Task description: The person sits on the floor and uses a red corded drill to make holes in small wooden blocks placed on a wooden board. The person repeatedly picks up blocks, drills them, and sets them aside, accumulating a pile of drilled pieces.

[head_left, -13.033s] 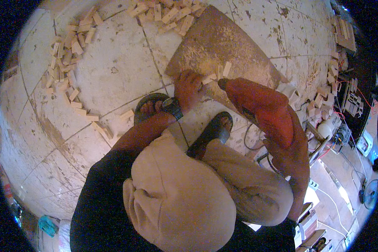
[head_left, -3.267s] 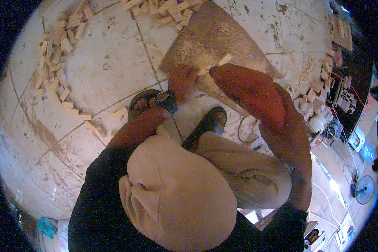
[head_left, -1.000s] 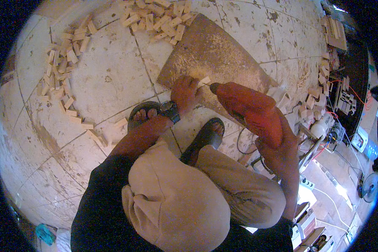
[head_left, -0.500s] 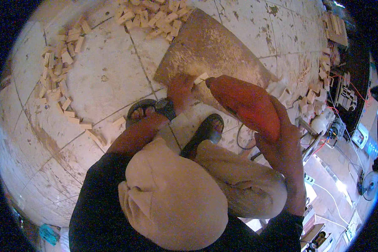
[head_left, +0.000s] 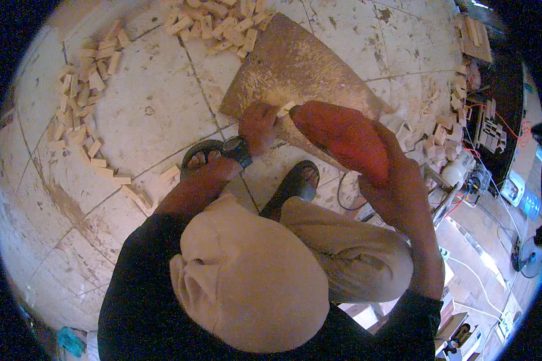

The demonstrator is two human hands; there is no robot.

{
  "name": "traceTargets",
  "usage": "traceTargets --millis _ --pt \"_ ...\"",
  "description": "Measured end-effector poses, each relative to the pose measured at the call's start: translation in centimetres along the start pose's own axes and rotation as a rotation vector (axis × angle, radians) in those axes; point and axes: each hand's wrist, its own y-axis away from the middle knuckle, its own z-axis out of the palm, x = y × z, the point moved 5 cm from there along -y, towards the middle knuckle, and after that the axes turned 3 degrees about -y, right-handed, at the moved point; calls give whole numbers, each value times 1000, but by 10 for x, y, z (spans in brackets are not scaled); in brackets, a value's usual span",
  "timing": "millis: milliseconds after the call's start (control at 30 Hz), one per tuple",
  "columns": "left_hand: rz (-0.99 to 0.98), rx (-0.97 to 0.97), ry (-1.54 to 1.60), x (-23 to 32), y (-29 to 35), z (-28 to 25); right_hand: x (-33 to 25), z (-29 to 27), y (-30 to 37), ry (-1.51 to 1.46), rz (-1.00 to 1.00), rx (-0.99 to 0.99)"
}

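Note:
My left hand (head_left: 259, 127) is closed on a small pale wooden block (head_left: 287, 109). It holds the block low over a brown board (head_left: 307, 66) strewn with sawdust. A watch (head_left: 232, 143) is on my left wrist. My right hand (head_left: 397, 157) grips the rear of a red power tool (head_left: 349, 131). The tool's dark tip meets the block or sits just beside it; contact cannot be made out. Its shape resembles a drill, though the bit does not show.
Many wooden blocks (head_left: 220, 27) are heaped beyond the board, and a curved row of blocks (head_left: 78, 114) lies at the left. More offcuts (head_left: 442, 135), cables and a machine (head_left: 476, 180) are on the right. My sandalled foot (head_left: 304, 180) stands near the board.
My right hand and the red tool have shifted slightly left and up. The left hand and block stay nearly in place.

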Motion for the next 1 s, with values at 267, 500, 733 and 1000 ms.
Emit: traceTargets --millis 267,500,733,1000 --pt "-44 -180 -76 -8 -3 14 2 6 -2 -36 -67 -1" --pt "-70 -272 -67 -13 -5 24 8 12 -4 16 -137 29" --pt "-62 -174 -55 -18 0 34 13 20 -11 13 -44 14" --pt "1 -135 -86 -8 4 28 11 15 -11 -70 -161 37"
